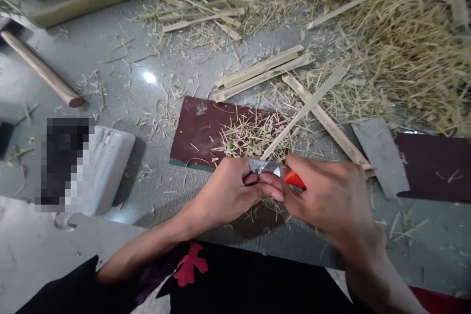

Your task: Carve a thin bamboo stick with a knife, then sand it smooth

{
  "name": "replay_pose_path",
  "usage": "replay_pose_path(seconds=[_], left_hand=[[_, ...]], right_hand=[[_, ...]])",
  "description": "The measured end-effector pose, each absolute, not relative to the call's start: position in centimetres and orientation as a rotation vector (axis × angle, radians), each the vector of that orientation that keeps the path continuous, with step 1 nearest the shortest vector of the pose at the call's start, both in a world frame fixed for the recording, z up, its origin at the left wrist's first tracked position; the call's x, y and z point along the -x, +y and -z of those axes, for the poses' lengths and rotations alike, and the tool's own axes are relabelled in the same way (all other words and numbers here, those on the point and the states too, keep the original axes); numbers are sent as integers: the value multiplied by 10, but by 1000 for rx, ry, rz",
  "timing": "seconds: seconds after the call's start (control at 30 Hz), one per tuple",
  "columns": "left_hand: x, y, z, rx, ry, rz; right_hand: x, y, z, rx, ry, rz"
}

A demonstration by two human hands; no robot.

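My right hand (327, 191) is closed around a knife (275, 168) with an orange handle and a wide metal blade. My left hand (228, 189) is closed at the near end of a thin bamboo strip (300, 115), its thumb and fingers close against the blade. The strip slants away to the upper right, its near end meeting the blade between my hands. Fingers hide the exact contact. Below lies a dark red board (195, 130) strewn with bamboo shavings (253, 135). Another bamboo strip (327, 125) lies on the table behind my right hand.
Several split bamboo strips (265, 68) lie beyond the board. A large shavings heap (408, 44) fills the upper right. Left are a wooden stick (44, 68) and a white device (116, 157), partly pixelated. Bamboo halves (84, 2) lie at the back; another dark red board (434, 164) is at right.
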State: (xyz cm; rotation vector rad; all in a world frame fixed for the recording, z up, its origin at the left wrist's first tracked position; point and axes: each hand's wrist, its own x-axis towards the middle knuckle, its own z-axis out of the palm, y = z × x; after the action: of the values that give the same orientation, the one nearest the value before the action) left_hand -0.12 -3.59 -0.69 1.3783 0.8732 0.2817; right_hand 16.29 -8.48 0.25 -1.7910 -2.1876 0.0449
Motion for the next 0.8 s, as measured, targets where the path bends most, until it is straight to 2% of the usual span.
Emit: replay_pose_path(seconds=[0.17, 0.4, 0.7, 0.8], left_hand=[[-2, -38, 6, -1280, 867, -404], [-6, -44, 7, -1256, 999, -480], [-4, -43, 3, -1144, 937, -476], [-1, -43, 2, -1127, 860, -498]], right_hand=[[-160, -86, -1, 1864, -2181, 158], [-160, -86, 0, 1931, -2116, 242], [-166, -84, 1, 1816, -2141, -45], [-166, -84, 1, 1789, -2222, -51]])
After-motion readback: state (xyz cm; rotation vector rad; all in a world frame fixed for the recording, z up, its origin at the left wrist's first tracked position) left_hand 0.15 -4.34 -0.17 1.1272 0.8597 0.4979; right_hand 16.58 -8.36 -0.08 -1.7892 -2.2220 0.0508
